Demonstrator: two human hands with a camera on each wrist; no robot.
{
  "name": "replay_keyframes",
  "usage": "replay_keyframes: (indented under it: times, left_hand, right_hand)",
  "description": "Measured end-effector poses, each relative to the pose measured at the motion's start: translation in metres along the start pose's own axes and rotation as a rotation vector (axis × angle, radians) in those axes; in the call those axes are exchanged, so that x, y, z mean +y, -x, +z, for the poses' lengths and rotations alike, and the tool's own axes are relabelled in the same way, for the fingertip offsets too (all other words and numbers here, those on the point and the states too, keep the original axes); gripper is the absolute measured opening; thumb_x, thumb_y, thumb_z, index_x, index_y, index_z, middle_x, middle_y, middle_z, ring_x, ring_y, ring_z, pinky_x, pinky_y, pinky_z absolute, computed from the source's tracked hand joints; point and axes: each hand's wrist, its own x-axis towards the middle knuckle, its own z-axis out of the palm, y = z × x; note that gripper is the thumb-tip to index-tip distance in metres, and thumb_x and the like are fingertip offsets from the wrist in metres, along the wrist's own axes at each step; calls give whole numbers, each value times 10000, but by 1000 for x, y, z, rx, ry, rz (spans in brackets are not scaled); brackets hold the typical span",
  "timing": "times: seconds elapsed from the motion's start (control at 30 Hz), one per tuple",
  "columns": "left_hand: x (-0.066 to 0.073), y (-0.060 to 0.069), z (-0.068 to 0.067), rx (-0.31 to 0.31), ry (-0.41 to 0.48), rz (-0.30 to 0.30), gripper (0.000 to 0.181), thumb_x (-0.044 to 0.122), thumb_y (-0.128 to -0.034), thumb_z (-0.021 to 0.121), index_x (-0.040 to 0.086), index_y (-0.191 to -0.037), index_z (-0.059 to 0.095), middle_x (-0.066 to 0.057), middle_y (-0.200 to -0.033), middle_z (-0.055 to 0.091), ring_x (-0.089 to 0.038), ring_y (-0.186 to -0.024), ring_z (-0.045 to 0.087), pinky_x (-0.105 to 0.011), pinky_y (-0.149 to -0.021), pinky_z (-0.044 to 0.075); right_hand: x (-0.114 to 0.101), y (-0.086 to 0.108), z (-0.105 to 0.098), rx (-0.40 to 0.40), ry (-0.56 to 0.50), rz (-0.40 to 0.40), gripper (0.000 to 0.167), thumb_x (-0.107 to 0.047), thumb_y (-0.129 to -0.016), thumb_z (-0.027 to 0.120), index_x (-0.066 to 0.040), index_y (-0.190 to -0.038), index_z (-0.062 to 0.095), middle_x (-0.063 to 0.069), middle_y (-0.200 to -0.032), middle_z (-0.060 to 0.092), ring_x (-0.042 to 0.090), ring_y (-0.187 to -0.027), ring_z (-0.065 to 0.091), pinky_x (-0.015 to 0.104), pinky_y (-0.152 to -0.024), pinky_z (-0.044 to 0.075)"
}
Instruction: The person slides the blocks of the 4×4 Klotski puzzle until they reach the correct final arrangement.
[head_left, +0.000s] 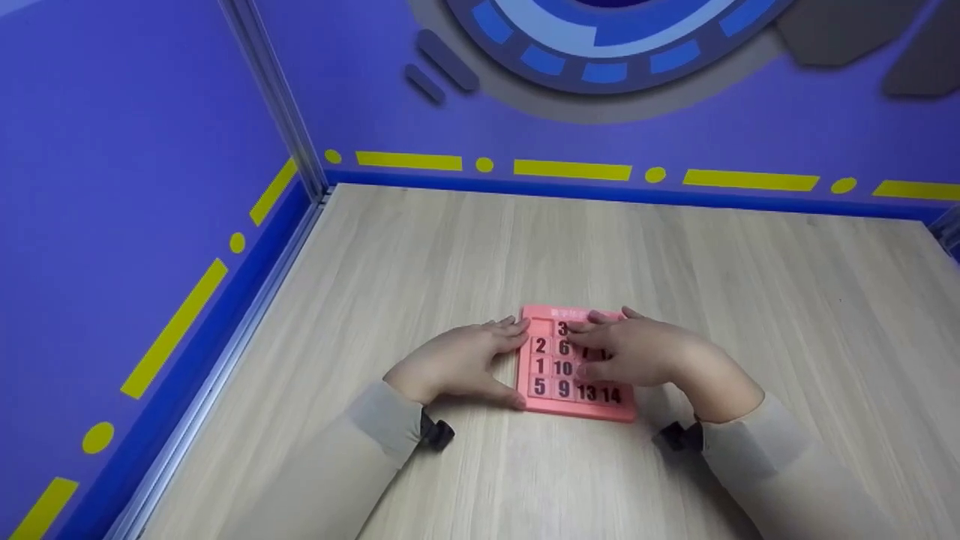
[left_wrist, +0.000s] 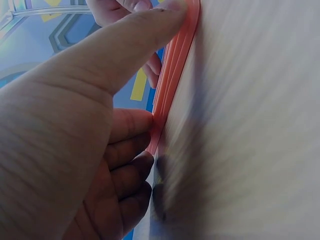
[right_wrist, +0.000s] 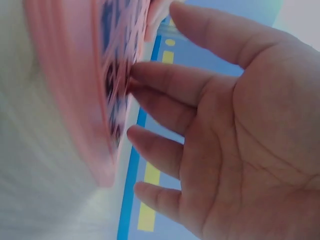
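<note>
A pink number slide puzzle (head_left: 577, 411) lies flat on the table, with dark numerals on its tiles and a gap at its top left. My left hand (head_left: 469, 360) holds its left side, the thumb at the near corner and the index finger farther up the frame. The left wrist view shows that thumb (left_wrist: 135, 40) on the puzzle's edge. My right hand (head_left: 637, 349) reaches over the right part and covers several tiles. In the right wrist view its fingers (right_wrist: 170, 80) are extended, index and middle fingertips at the tiles, the thumb apart from them.
The puzzle lies on a light wood-grain table (head_left: 420, 255). A blue wall (head_left: 375, 90) with yellow dashes stands behind it, and another blue wall (head_left: 135, 150) runs along the left. A metal post (head_left: 274, 90) marks their corner.
</note>
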Motion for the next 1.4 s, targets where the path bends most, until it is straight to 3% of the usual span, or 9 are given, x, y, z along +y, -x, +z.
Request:
replay_keyframes:
  times: [0.27,0.5,0.63,0.97,1.2,1.4]
  left_hand:
    - [1,0,0,2,8,-1,1130,637,-861,929,180,-1755,410,55,-1873,281,-176,-1771,244,-415,-1468,236]
    - [-2,1,0,3,8,-11,1130,647,-864,926,193,-1759,406,80,-1873,283,-174,-1775,233,-423,-1470,240]
    - [-2,0,0,-3,6,-8,1133,649,-865,924,192,-1761,402,73,-1874,280,-174,-1775,233,-424,-1469,242]
    - [-2,-1,0,-9,-1,-1,1130,657,-872,910,198,-1762,389,81,-1877,259,-176,-1773,233,-430,-1468,246]
    - [-1,-2,-1,-3,-11,18,1119,654,-882,903,190,-1764,394,24,-1870,306,-183,-1770,252,-428,-1466,258]
    - [-3,-1,0,0,5,8,1127,657,-874,912,206,-1766,391,43,-1874,294,-171,-1774,234,-430,-1466,260]
  right_hand:
    - [-17,4,5,41,97,10,694,-499,-1115,664,-127,-1689,547,107,-1784,498,373,-1746,320,707,-1444,178]
    - [-30,7,13,54,80,-98,690,-466,-1110,681,-153,-1706,527,76,-1824,434,353,-1731,362,662,-1435,270]
    - [-35,6,17,45,59,-120,705,-463,-1101,691,-163,-1714,516,63,-1826,433,362,-1733,356,665,-1420,306]
    - [-22,-2,22,40,34,-97,729,-519,-1124,647,-190,-1747,460,57,-1849,382,372,-1754,296,667,-1445,232]
    - [-4,-10,21,51,-28,-120,728,-522,-1127,646,-218,-1756,442,44,-1843,396,345,-1778,231,678,-1466,95]
    - [4,-14,22,33,-47,-127,750,-544,-1122,644,-259,-1774,403,35,-1849,385,349,-1792,171,695,-1462,29]
